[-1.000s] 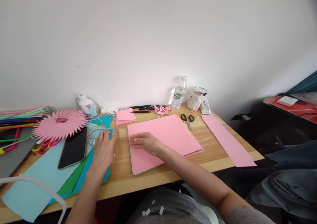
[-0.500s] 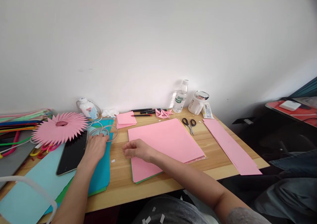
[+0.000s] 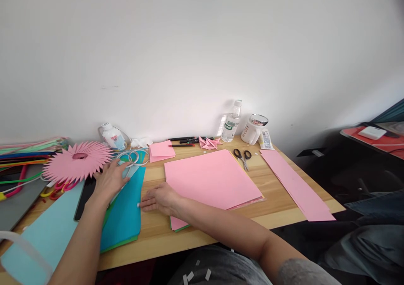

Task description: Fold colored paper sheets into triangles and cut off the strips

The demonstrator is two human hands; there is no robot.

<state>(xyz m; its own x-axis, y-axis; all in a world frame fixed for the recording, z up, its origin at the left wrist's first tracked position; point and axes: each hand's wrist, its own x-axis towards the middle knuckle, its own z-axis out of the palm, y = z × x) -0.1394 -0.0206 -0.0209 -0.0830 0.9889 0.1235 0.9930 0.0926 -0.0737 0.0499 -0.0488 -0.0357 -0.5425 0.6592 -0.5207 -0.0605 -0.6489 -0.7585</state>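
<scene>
As my flat, empty right hand (image 3: 159, 199) shifts left, baring more pink paper (image 3: 211, 180), I can't tell my left hand's (image 3: 110, 179) grip.

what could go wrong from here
The left hand, close to the pleated pink paper wheel, might knock or crease its thin points. The pink strips appear to poke past the front of the table, so a bump could slide them off. The right hand might brush the large pink sheets askew.

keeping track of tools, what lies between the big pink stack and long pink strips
In the head view, scissors and a pale scrap lie between the pink stack and pink strips.
</scene>
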